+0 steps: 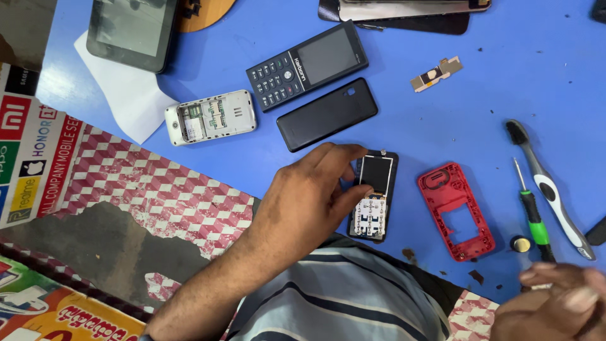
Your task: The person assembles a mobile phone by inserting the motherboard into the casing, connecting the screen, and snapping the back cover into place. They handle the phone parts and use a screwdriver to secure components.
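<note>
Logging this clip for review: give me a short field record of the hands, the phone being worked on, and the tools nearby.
Surface: blue table
Left hand: fingers grip the opened phone, keypad contacts and screen exposed
Right hand: at the lower right edge, blurred; grasp unclear
Beside phone: red phone frame
Tools: green-handled screwdriver, brush
Further back: black keypad phone, black back cover, white phone lying open
</note>
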